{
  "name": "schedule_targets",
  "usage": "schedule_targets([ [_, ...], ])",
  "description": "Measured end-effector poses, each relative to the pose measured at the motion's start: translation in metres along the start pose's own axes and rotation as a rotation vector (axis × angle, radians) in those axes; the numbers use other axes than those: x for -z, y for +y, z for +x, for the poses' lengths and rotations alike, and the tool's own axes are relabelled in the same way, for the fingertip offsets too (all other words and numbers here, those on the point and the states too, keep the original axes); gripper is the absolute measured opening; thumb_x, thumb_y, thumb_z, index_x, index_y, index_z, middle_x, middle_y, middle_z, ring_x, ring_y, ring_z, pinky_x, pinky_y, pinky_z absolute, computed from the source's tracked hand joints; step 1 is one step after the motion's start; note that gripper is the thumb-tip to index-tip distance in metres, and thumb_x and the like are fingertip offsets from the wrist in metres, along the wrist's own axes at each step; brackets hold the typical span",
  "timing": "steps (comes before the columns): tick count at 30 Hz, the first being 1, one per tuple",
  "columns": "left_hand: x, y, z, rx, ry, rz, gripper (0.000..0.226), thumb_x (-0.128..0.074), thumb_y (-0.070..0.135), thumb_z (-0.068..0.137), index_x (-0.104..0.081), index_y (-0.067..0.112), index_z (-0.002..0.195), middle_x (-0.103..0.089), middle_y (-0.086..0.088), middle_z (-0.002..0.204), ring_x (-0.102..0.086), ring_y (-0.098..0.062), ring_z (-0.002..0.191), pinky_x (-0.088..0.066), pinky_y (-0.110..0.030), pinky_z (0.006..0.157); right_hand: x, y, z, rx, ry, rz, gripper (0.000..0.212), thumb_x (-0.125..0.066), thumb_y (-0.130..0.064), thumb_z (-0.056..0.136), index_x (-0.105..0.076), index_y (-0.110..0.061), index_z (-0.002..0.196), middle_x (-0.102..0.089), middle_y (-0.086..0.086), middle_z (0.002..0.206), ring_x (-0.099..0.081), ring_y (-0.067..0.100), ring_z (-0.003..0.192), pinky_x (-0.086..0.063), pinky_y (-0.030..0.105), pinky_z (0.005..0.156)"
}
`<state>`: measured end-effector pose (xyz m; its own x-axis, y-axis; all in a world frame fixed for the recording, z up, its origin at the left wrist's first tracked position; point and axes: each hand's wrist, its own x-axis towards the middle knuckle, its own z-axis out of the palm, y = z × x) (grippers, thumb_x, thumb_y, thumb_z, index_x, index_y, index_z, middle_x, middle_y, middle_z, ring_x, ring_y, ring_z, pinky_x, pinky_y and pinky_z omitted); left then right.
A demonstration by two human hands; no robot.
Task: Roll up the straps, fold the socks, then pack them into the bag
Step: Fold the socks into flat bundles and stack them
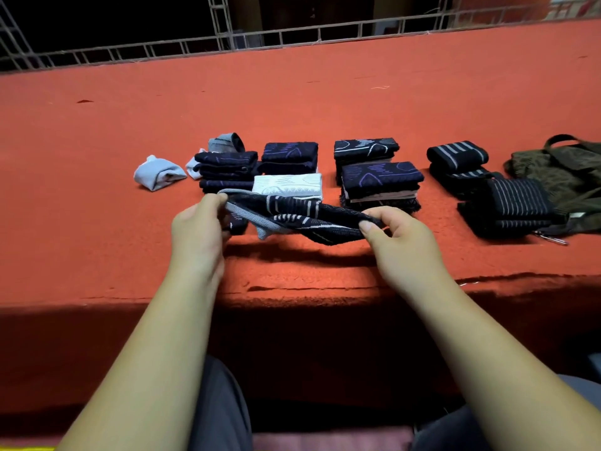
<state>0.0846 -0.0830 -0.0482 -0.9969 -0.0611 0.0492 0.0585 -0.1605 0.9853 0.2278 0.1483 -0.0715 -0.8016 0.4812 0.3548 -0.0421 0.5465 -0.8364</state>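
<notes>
head view | left hand pinches grey cuff end of dark sock, frame centre | right hand pinches opposite end | sock raised above red table | bag right edge

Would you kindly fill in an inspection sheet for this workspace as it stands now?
Surface: red felt table, near edge frayed.
Job's things: dark patterned sock held up; folded sock stacks in a row; pale socks at left; striped straps and olive bag at right.
Clutter: nothing seen.
Grippers: left hand and right hand each pinch one end of the sock.
Cables: nothing seen.
Surroundings: metal truss behind the table, darkness beyond.
</notes>
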Motion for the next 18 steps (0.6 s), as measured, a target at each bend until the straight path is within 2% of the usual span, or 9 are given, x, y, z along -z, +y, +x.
schedule_targets([
  [2, 0.005, -0.003, -0.004, -0.07, -0.269, 0.105, 0.019, -0.067, 0.026, 0.098, -0.08, 0.013, 0.095, -0.077, -0.008, 0.094, -0.062, -0.02, 0.082, -0.043, -0.04, 0.08, 0.003, 0.002, -0.001, 0.045, -0.086, 0.031, 0.014, -0.067, -0.013, 0.101, -0.072, -0.025, 0.099, -0.072, -0.008, 0.105, -0.062, -0.005, 0.096, -0.04, 0.009, 0.086],
  [4, 0.015, -0.003, -0.007, -0.122, -0.515, 0.235, 0.021, -0.066, 0.026, 0.101, -0.077, 0.01, 0.111, -0.076, -0.012, 0.106, -0.06, -0.022, 0.092, -0.04, -0.044, 0.086, 0.011, 0.003, -0.005, 0.069, -0.284, 0.11, 0.015, -0.066, -0.018, 0.104, -0.075, -0.021, 0.093, -0.072, -0.002, 0.099, -0.067, 0.007, 0.095, -0.045, 0.018, 0.087],
  [6, 0.025, 0.0, -0.007, -0.159, -0.701, 0.343, 0.017, -0.066, 0.017, 0.103, -0.074, 0.006, 0.112, -0.075, -0.015, 0.11, -0.064, -0.026, 0.099, -0.045, -0.048, 0.095, 0.014, 0.004, -0.008, 0.1, -0.4, 0.145, 0.041, -0.058, -0.034, 0.109, -0.076, -0.018, 0.076, -0.07, 0.0, 0.088, -0.068, 0.015, 0.091, -0.047, 0.025, 0.087],
  [8, 0.034, 0.005, -0.008, -0.164, -0.814, 0.426, 0.021, -0.069, 0.021, 0.1, -0.074, 0.004, 0.111, -0.074, -0.02, 0.113, -0.067, -0.028, 0.107, -0.047, -0.053, 0.107, 0.01, 0.006, -0.009, 0.119, -0.362, 0.099, 0.052, -0.055, -0.042, 0.109, -0.073, -0.017, 0.068, -0.068, -0.002, 0.083, -0.067, 0.014, 0.087, -0.046, 0.029, 0.087],
  [10, 0.04, 0.006, -0.007, -0.157, -0.78, 0.472, 0.031, -0.075, 0.038, 0.093, -0.075, 0.011, 0.108, -0.075, -0.015, 0.111, -0.068, -0.022, 0.106, -0.047, -0.056, 0.109, 0.002, 0.008, -0.008, 0.159, -0.292, -0.018, 0.038, -0.066, -0.037, 0.105, -0.071, -0.022, 0.07, -0.065, -0.005, 0.084, -0.065, 0.011, 0.084, -0.046, 0.028, 0.083],
  [12, 0.039, 0.007, -0.01, -0.227, -0.635, 0.564, 0.042, -0.083, 0.052, 0.079, -0.073, 0.022, 0.106, -0.075, 0.001, 0.107, -0.068, -0.014, 0.101, -0.052, -0.049, 0.102, -0.005, 0.01, -0.006, 0.18, -0.271, -0.112, 0.019, -0.075, -0.031, 0.097, -0.07, -0.027, 0.079, -0.064, -0.008, 0.088, -0.062, 0.008, 0.082, -0.044, 0.024, 0.078],
  [14, 0.033, 0.01, -0.017, -0.401, -0.529, 0.657, 0.045, -0.09, 0.049, 0.076, -0.07, 0.031, 0.112, -0.071, 0.01, 0.11, -0.065, -0.012, 0.106, -0.052, -0.041, 0.099, -0.012, 0.007, -0.003, 0.162, -0.27, -0.141, 0.008, -0.078, -0.034, 0.093, -0.073, -0.029, 0.091, -0.065, -0.01, 0.096, -0.062, 0.003, 0.086, -0.043, 0.02, 0.08],
  [16, 0.022, 0.015, -0.026, -0.693, -0.539, 0.768, 0.04, -0.088, 0.042, 0.083, -0.07, 0.035, 0.119, -0.065, 0.015, 0.117, -0.059, -0.013, 0.114, -0.047, -0.037, 0.101, -0.021, 0.008, 0.002, 0.148, -0.273, -0.228, 0.022, -0.075, -0.048, 0.092, -0.076, -0.031, 0.105, -0.066, -0.011, 0.104, -0.062, 0.005, 0.099, -0.046, 0.026, 0.091],
  [18, 0.008, 0.017, -0.032, -0.931, -0.562, 0.927, 0.037, -0.079, 0.046, 0.087, -0.072, 0.038, 0.122, -0.061, 0.02, 0.12, -0.053, -0.015, 0.114, -0.041, -0.038, 0.099, -0.028, 0.007, 0.007, 0.132, -0.325, -0.393, 0.049, -0.062, -0.07, 0.086, -0.076, -0.034, 0.115, -0.064, -0.012, 0.106, -0.06, 0.017, 0.108, -0.048, 0.04, 0.1],
])
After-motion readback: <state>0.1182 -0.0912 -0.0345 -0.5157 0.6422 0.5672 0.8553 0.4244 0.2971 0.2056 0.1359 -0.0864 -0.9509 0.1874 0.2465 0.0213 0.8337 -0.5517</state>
